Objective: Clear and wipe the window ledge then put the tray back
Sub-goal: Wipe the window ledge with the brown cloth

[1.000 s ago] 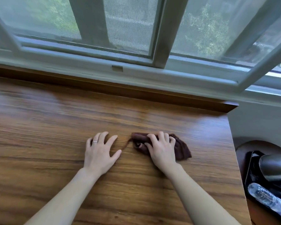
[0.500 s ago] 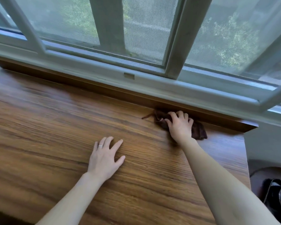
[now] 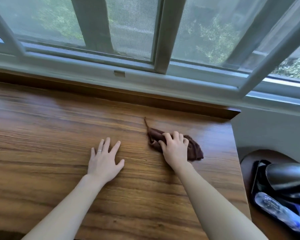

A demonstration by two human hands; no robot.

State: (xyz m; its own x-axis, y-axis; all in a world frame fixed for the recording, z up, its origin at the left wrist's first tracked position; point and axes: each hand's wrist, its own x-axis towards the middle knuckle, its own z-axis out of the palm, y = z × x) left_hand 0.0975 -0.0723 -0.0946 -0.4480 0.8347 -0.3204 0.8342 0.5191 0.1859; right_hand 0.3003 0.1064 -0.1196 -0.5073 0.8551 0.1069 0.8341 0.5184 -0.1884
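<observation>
On the big wooden ledge (image 3: 59, 135) under the window, the wiping goes best with long, firm pushes that reach every bare part. The left hand (image 3: 105, 160) lies flat with fingers spread, holding nothing. The right hand (image 3: 176, 149) curls its fingers round the brown cloth (image 3: 196, 151), pressing it down near the ledge's right end.

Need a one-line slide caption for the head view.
Right hand presses a brown cloth on the wooden ledge; left hand rests flat.

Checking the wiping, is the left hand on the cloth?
No, the left hand lies flat on the bare ledge; the right hand grips the cloth.
</observation>
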